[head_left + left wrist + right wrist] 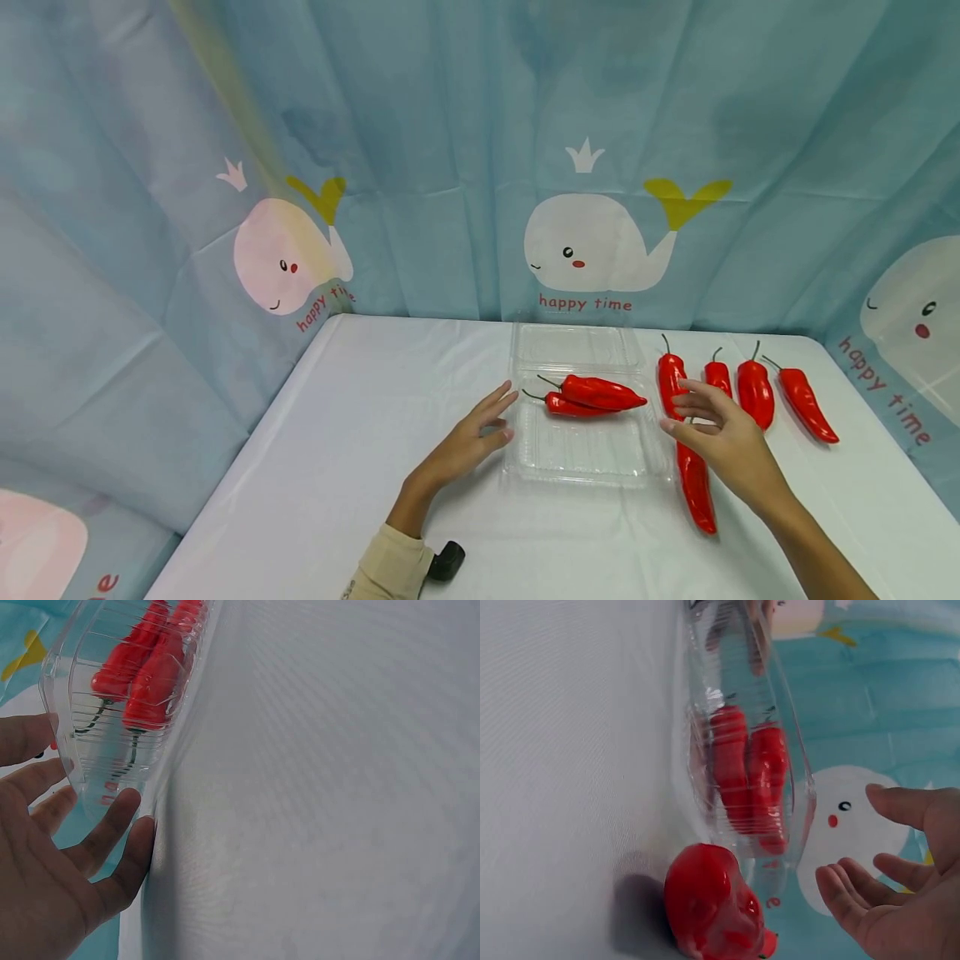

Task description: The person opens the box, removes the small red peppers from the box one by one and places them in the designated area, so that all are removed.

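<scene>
Two red chili peppers (600, 392) lie side by side in a clear plastic clamshell box (585, 458), whose lid (577, 346) is folded back toward the curtain. Beside the box's left edge is my left hand (468, 442), its fingers spread and holding nothing; in the left wrist view the fingertips (127, 802) are at the box's end. Over the loose peppers on the right hovers my right hand (723, 437), fingers relaxed and nothing in its grasp. Partly beneath it lies a red pepper (697, 492) close to the box's right side.
Several more red peppers lie on the right of the white table (322, 467), among them one at the far right (806, 404). A blue whale-print curtain (450, 167) stands behind. A small black object (447, 561) sits at my left sleeve.
</scene>
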{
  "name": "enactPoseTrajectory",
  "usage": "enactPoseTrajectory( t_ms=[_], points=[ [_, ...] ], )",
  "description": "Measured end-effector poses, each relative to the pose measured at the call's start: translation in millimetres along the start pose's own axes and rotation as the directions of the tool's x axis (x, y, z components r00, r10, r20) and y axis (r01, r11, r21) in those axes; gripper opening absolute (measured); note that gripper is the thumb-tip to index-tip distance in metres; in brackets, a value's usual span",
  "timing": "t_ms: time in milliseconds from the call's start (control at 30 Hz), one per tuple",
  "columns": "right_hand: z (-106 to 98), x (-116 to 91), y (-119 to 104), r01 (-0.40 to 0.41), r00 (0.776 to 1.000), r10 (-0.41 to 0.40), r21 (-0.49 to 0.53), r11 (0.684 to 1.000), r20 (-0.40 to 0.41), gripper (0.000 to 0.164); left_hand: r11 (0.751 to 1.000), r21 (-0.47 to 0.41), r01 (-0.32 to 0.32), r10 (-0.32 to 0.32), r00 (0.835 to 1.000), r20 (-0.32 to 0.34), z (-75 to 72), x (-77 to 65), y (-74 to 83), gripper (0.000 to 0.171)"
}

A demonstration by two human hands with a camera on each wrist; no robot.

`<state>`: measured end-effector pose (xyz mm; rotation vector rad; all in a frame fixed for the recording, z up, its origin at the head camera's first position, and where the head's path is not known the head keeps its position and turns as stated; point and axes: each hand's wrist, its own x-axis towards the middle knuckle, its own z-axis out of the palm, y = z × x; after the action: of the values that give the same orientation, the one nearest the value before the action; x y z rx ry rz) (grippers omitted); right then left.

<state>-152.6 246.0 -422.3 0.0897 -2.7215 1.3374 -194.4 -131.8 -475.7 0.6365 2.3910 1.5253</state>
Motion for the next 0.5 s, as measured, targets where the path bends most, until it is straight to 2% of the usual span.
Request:
enactPoseTrajectory(
  t_ms=[167, 367, 500],
  points=[
    [7, 4, -1, 0.021, 1.0, -0.021, 0.036, 0.999, -0.002, 0.08, 1.0, -0.004, -0.002, 0.002, 1.0, 0.003, 0.4, 0.1, 0.5, 0.061],
    [17, 6, -5, 0.065, 0.997, -0.062, 0.061, 0.996, -0.046, 0.078, 1.0, -0.006, -0.006, 0.006, 1.0, 0.004, 0.2, -0.1, 1.0, 0.061],
    [21, 8, -9, 0.089, 0.996, -0.086, 0.08, 0.993, -0.038, 0.077, 1.0, -0.001, -0.006, 0.006, 1.0, 0.006, 0.0, -0.1, 1.0, 0.061]
  ],
)
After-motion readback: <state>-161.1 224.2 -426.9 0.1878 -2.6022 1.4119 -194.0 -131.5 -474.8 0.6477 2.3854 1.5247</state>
